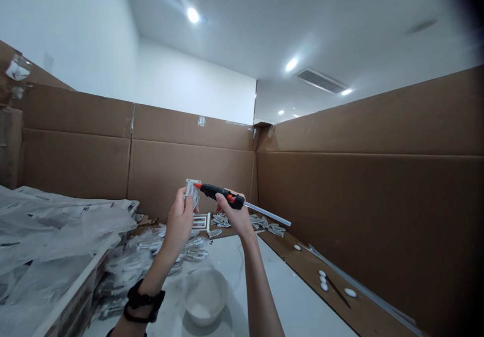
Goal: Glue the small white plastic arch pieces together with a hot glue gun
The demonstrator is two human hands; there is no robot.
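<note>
1. Plastic piece (191, 190): steady it above the worktop (295, 301) in the left hand (180, 221), grip closed on its lower part. Pale, narrow, rimmed; finer detail indistinct.
2. Orange nozzle (198, 186): maintain a constant angle at the piece's upper part; contact cannot be confirmed.
3. Right hand (237, 217): grip closed around the glue gun (217, 193); hold the protruding glue stick (267, 214) clear.

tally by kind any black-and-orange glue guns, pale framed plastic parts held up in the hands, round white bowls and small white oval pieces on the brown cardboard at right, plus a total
black-and-orange glue gun: 1
pale framed plastic part, held up: 1
round white bowl: 1
small white oval pieces on brown cardboard: 5
total: 8
</note>
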